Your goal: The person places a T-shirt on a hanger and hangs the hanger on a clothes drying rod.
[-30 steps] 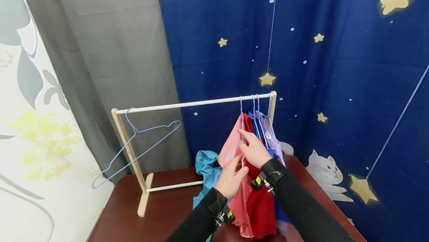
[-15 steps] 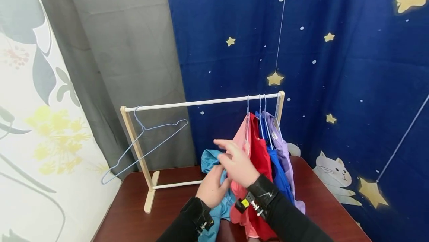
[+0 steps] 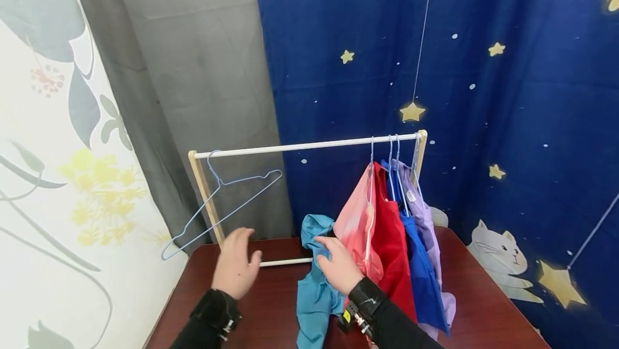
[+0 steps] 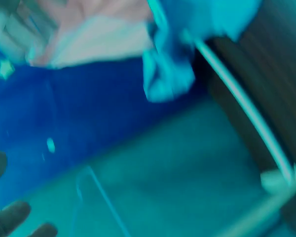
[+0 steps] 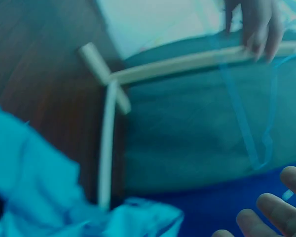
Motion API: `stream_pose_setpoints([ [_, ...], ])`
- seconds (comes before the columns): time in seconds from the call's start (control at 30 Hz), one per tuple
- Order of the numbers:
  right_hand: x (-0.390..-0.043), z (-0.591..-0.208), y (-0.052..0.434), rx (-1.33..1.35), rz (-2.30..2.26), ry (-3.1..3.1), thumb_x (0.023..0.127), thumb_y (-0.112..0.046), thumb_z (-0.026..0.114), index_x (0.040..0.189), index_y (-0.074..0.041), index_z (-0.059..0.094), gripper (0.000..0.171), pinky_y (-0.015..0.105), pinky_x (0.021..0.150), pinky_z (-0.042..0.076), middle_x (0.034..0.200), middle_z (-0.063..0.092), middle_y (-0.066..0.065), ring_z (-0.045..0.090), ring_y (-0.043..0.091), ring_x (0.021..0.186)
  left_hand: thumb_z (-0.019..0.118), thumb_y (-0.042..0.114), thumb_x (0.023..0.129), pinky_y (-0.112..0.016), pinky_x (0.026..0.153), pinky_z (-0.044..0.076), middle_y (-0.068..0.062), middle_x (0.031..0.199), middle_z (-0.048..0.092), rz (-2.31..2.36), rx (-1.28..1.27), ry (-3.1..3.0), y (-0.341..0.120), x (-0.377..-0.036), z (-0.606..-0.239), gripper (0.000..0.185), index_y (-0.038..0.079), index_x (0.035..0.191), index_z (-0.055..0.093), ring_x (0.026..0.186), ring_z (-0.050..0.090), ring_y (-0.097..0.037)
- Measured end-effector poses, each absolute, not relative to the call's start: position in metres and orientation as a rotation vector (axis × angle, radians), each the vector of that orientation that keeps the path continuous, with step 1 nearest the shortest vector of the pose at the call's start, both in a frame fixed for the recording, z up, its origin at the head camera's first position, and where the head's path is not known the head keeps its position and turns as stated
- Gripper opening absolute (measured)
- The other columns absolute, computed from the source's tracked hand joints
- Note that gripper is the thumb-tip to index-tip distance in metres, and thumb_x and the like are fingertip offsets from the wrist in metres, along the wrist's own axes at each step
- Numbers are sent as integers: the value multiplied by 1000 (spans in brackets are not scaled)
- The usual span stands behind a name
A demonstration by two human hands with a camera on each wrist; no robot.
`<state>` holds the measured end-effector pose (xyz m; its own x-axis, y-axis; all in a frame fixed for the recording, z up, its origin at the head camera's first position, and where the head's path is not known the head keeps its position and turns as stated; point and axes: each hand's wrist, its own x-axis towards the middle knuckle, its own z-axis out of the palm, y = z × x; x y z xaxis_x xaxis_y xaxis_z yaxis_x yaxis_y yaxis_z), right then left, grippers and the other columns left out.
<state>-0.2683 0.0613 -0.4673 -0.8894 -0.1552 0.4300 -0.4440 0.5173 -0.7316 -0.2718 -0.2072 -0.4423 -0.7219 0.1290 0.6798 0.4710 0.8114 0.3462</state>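
Observation:
My left hand (image 3: 237, 264) is in the air near the rack's left post, below the bare wire hanger (image 3: 227, 209) on the rail. Its fingers are spread and hold nothing. My right hand (image 3: 340, 266) is over the teal garment (image 3: 314, 306), with relaxed fingers and nothing in them. That garment lies crumpled on the table. Just right of my right hand, a pink garment (image 3: 353, 212) hangs on the rack, followed by a red garment (image 3: 394, 252), a blue one (image 3: 425, 279) and a lilac one (image 3: 423, 220). The right wrist view shows my right hand's fingertips (image 5: 274, 202) apart.
The clothes rack (image 3: 309, 146) has a white rail and wooden posts, and stands on a dark red table (image 3: 271, 311). A lower white bar (image 3: 285, 261) joins its feet. Behind hang a grey curtain (image 3: 208, 70) and a blue star-patterned curtain (image 3: 348, 16).
Both hands have left the pink garment and moved left, the left hand farther, toward the bare hanger. The head view has turned slightly left. The pink garment still hangs on the rail.

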Motion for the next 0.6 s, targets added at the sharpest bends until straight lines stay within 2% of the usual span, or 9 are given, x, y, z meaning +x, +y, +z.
stream_pose_setpoints([
  [0.17, -277, -496, 77, 375, 1268, -2473, 94, -8, 57, 136, -4, 61, 42, 52, 102, 44, 133, 59, 13, 55, 32, 123, 70, 7, 81, -61, 110, 27, -37, 139, 42, -550, -355, -2198, -261, -293, -414, 63, -14, 136, 46, 132, 36, -54],
  [0.27, -281, -506, 84, 353, 1237, -2464, 94, -8, 59, 134, -3, 61, 41, 52, 101, 45, 131, 60, 14, 56, 33, 121, 69, 8, 84, -61, 111, 24, -41, 138, 39, -534, -254, -2211, -290, -304, -395, 70, -17, 141, 37, 132, 34, -56],
  [0.33, -283, -512, 88, 348, 1221, -2446, 93, -7, 60, 133, -2, 62, 40, 52, 99, 46, 128, 61, 15, 57, 34, 119, 67, 12, 89, -62, 109, 28, -43, 137, 39, -549, -166, -2294, -305, -309, -385, 71, -17, 144, 32, 129, 37, -57],
  [0.4, -284, -516, 90, 336, 1207, -2435, 92, -6, 61, 131, -1, 63, 39, 52, 98, 47, 126, 62, 14, 58, 33, 116, 64, 18, 95, -64, 103, 35, -43, 135, 41, -575, -98, -2418, -316, -313, -377, 66, -17, 143, 34, 124, 43, -57],
  [0.5, -284, -522, 93, 303, 1203, -2439, 91, -5, 62, 129, -2, 65, 38, 51, 97, 48, 124, 63, 13, 58, 32, 114, 56, 25, 101, -64, 89, 45, -40, 123, 53, -599, -104, -2574, -329, -319, -373, 49, -15, 128, 52, 110, 54, -55],
  [0.6, -283, -527, 96, 277, 1224, -2450, 92, -5, 61, 128, -2, 65, 36, 52, 97, 48, 123, 63, 12, 59, 32, 114, 51, 29, 104, -51, 72, 49, -25, 93, 63, -621, -189, -2652, -336, -326, -374, 36, -5, 102, 64, 84, 61, -41],
])
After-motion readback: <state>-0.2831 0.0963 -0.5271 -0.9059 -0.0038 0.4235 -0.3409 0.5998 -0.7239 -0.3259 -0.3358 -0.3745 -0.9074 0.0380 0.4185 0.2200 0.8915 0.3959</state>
